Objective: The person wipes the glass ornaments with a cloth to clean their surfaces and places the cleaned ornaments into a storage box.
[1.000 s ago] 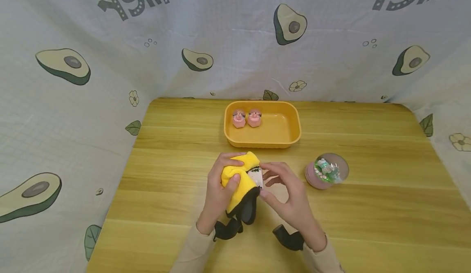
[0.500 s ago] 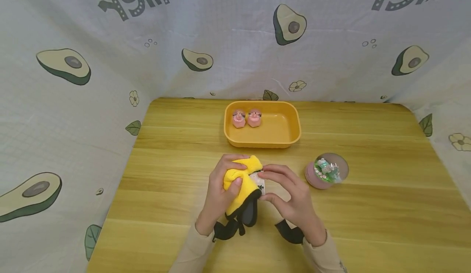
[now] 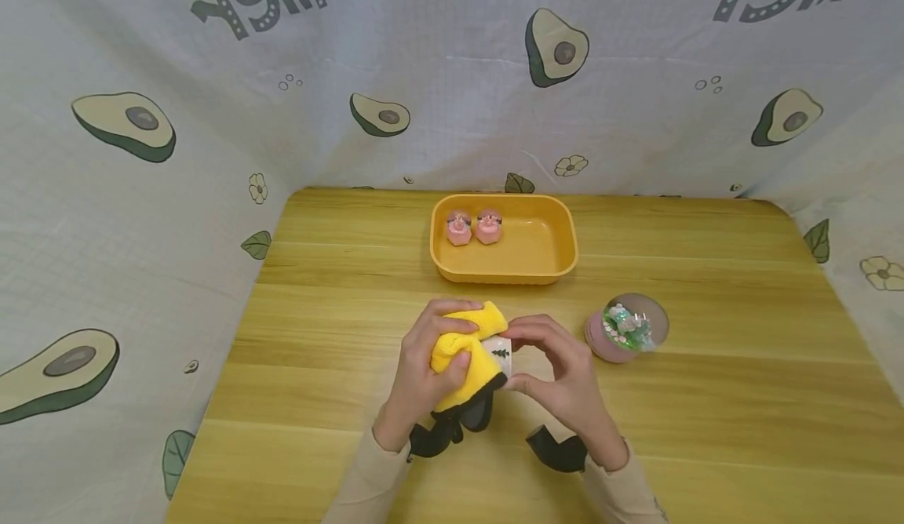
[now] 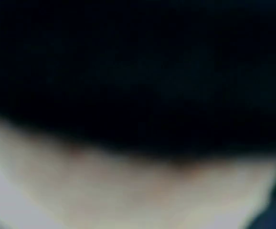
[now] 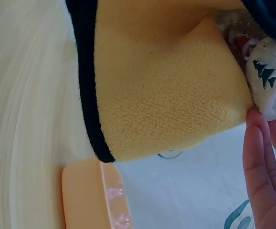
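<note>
My left hand (image 3: 418, 363) grips a yellow cloth (image 3: 472, 367) with a black edge, bunched round a small snow globe. The globe's white base (image 3: 500, 351), printed with a green tree, sticks out of the cloth toward the right. My right hand (image 3: 561, 371) pinches that base between thumb and fingers. In the right wrist view, part of the clear dome (image 5: 240, 36) with something red inside shows between the cloth and the base (image 5: 271, 76); the cloth hides the rest. The left wrist view is dark and blurred.
A yellow tray (image 3: 551, 253) stands behind the hands, with two small pink snow globes (image 3: 473, 227) at its left end. To the right, a larger snow globe (image 3: 628, 328) with a pink base is on the wooden table (image 3: 741, 367). A printed curtain hangs behind.
Both hands, cloth and snow globe have shifted slightly to the right and nearer me. The white base has turned, so its tree print now faces up. The tray and the larger snow globe stay put.
</note>
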The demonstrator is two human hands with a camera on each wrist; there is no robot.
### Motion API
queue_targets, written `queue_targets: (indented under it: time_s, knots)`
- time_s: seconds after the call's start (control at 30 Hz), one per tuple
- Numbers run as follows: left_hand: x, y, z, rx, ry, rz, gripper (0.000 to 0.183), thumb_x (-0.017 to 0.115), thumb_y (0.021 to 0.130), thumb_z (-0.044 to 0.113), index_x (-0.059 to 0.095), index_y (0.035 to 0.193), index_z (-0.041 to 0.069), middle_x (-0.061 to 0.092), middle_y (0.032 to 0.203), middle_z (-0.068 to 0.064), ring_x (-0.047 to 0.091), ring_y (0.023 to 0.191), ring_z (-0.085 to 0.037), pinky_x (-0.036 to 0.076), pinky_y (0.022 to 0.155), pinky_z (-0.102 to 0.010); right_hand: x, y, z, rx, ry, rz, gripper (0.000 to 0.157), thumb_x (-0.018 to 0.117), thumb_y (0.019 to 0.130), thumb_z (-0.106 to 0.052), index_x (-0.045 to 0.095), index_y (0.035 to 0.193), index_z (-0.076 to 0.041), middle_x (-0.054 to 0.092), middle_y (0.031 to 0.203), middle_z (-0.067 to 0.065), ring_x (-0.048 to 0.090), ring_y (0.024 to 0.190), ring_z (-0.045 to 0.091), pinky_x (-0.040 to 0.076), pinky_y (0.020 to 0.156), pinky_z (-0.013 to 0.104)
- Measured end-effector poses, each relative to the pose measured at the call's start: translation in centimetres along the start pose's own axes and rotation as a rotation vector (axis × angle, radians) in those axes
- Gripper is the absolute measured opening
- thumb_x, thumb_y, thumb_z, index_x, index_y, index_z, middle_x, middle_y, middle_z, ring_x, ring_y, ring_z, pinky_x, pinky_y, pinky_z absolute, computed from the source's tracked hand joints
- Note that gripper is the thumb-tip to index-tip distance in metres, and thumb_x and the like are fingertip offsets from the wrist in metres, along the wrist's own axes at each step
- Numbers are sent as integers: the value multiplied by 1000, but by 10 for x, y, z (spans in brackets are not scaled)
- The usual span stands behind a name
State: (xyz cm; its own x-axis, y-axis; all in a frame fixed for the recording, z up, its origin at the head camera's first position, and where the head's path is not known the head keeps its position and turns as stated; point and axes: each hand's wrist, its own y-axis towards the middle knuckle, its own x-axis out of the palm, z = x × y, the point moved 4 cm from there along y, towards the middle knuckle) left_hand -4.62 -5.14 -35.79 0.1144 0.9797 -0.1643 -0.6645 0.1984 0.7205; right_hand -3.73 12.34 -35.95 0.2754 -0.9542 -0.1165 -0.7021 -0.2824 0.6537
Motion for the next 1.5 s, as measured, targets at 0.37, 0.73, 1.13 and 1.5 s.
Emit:
queue_targets:
  time_s: [0.37,0.73,1.13,1.5]
  knots:
    - [3,2,4,55,37,-73,28,50,96,31,56,102,5,56,113,-17,59,101,-30,54,78,-36,-2,-2,5,355,23,53,24,68,83,4,60,104,8,62,91,4,60,77,13,53,73,23]
    - [6,2,5,144,108,-81,24,49,96,26,55,103,4,56,112,-19,60,101,-31,53,82,-34,4,-2,7,682,-6,103,12,57,93,-5,55,88,6,57,63,7,50,43,21,48,44,33]
    - [-5,-4,-12,-186,-56,127,28,53,91,28,56,102,2,58,115,-16,57,104,-31,51,82,-35,6,4,-4,235,-202,-101,51,71,82,1,53,129,-5,56,109,9,60,86,17,54,72,28]
    - [-2,-4,-9,-95,-50,64,29,51,93,31,57,101,3,58,114,-18,58,105,-31,49,88,-39,-2,1,0,177,-170,-77,45,79,76,-3,59,115,2,61,91,6,62,75,15,53,66,24]
